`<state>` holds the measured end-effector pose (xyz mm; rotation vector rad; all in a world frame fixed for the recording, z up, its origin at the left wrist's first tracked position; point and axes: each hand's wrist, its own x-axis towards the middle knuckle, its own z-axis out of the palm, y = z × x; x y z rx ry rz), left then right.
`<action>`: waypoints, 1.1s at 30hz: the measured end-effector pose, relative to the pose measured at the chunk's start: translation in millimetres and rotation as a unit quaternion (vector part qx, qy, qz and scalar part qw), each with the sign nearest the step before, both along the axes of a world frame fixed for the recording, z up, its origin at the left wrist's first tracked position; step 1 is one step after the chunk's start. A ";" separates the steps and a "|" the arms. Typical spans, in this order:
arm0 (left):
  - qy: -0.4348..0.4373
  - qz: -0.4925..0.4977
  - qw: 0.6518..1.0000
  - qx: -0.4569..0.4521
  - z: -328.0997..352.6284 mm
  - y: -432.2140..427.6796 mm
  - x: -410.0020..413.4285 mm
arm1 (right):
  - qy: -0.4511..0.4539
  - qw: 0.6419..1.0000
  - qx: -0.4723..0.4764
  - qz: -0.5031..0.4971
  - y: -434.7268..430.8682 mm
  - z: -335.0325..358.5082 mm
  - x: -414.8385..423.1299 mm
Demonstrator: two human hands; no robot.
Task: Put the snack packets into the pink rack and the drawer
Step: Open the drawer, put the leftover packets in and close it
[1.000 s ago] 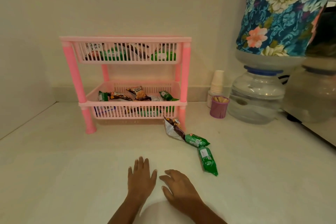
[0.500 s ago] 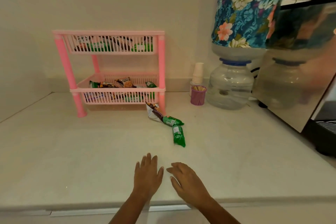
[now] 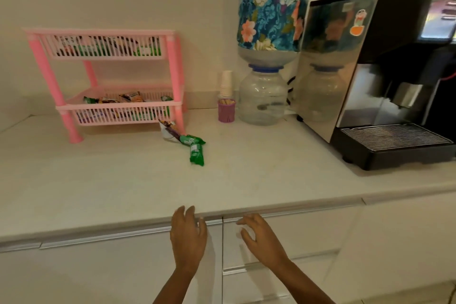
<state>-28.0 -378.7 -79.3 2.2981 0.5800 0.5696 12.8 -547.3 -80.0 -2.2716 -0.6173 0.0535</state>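
Note:
A pink two-tier rack (image 3: pixel 172 61) stands at the back left of the white counter, with several snack packets in both tiers. Three packets lie loose by its right front leg: a brown and white one (image 3: pixel 169 129) and two green ones (image 3: pixel 192 139) (image 3: pixel 196 154). My left hand (image 3: pixel 188 237) is open at the counter's front edge, fingers over the top of a white drawer front (image 3: pixel 291 237). My right hand (image 3: pixel 261 237) is open in front of that same drawer, just right of the gap between fronts. Neither hand holds anything. The drawer is closed.
A water dispenser (image 3: pixel 261 99) with a floral-covered bottle stands at the back centre. A purple holder (image 3: pixel 226 110) and a stack of paper cups (image 3: pixel 226 82) are beside it. A black and steel coffee machine (image 3: pixel 385 81) fills the right side.
The view has pulled back and lowered. Both hands have come off the counter top and moved down to its front edge and the drawer front. The packets have not moved.

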 end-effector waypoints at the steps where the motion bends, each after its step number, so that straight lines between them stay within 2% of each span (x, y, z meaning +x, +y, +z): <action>1: -0.036 0.011 0.998 -0.042 1.8 -11.0 -0.4 | 0.022 0.999 0.018 -0.025 -11.6 -0.7 0.0; 3: -0.083 0.039 0.985 -0.143 2.9 -33.1 2.1 | 0.075 0.991 0.071 -0.090 -35.2 -2.1 2.7; 5: -0.085 0.074 0.953 -0.282 4.8 -50.9 8.0 | 0.114 0.975 0.118 -0.149 -57.7 -3.9 6.8; 7: -0.062 0.082 0.890 -0.444 2.5 -63.5 18.8 | 0.154 0.956 0.156 -0.194 -79.3 -6.9 14.1; 9: -0.032 0.058 0.799 -0.597 1.7 -78.1 31.0 | 0.207 0.927 0.203 -0.236 -100.5 -9.7 24.3; 10: -0.027 0.049 0.764 -0.642 0.8 -84.8 35.5 | 0.239 0.908 0.237 -0.251 -109.3 -10.9 30.0; 13: -0.037 0.042 0.697 -0.715 -1.2 -110.4 49.9 | 0.326 0.830 0.360 -0.273 -134.6 -10.2 50.5; 17: -0.091 0.044 0.647 -0.756 3.3 -140.4 68.4 | 0.388 0.745 0.468 -0.273 -159.0 -6.9 82.9; 21: -0.118 0.055 0.636 -0.760 2.0 -160.0 89.3 | 0.418 0.689 0.531 -0.262 -173.1 -1.0 108.2; 28: -0.166 0.109 0.648 -0.735 -12.2 -170.3 104.5 | 0.450 0.606 0.616 -0.226 -191.9 -7.7 127.6; 30: -0.165 0.117 0.655 -0.728 -13.7 -169.8 103.7 | 0.456 0.591 0.632 -0.209 -196.7 -10.6 126.9; 33: -0.161 0.130 0.664 -0.718 -13.7 -172.6 98.5 | 0.464 0.585 0.633 -0.205 -202.4 -16.8 122.6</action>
